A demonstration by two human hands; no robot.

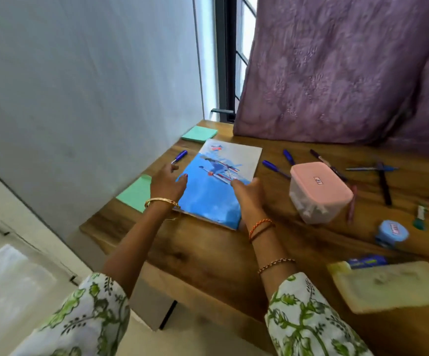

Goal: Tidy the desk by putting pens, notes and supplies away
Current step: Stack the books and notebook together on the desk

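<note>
Notebook (221, 186) sits between my hands on the tabletop (208, 253), lidded box (320, 192) just right of my right hand (248, 194), pens (276, 168) behind it.

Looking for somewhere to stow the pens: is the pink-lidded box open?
No, the pink lid sits closed on the box, right of the notebook.

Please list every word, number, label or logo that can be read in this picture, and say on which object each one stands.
No text here can be read for certain.
Pink box lid: small dark label, too blurred.
Blue notebook cover: logo and print, blurred.
Round blue item: pink label, unreadable.
Blue packet: print too blurred.
</note>
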